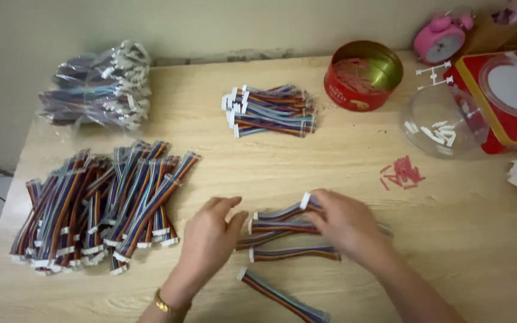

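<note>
We see our two bare hands, the left hand (207, 236) and the right hand (343, 220), with forearms uncovered as far as the frame shows, no sleeves and no gloves. On our left wrist sits a gold-coloured bracelet (166, 306) of chunky links. No rings are discernible on our fingers.

I see a home workplace for piecework: a wooden surface (342, 155) against a plain wall, piles of ribbon cables (100, 206), a red tin (363, 75) and a pink alarm clock (441, 39).
</note>
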